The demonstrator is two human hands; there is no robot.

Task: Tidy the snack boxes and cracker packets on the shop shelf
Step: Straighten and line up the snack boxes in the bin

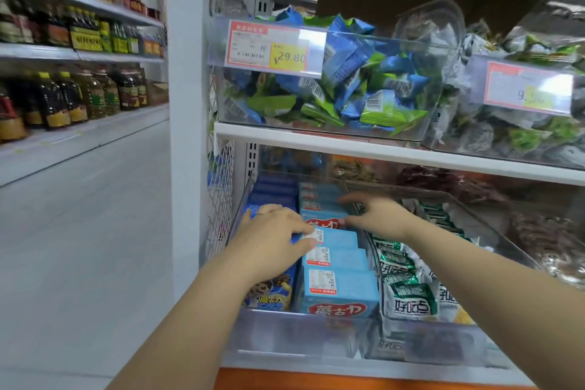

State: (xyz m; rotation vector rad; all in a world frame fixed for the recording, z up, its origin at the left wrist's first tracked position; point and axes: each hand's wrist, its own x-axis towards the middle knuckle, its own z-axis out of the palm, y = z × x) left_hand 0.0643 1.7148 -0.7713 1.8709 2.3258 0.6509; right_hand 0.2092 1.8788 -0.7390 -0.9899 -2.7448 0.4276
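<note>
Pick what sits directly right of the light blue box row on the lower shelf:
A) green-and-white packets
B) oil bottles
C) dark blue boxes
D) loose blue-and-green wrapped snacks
A: the green-and-white packets run in a row just right of the light blue boxes, while the dark blue boxes are on their left.
</note>
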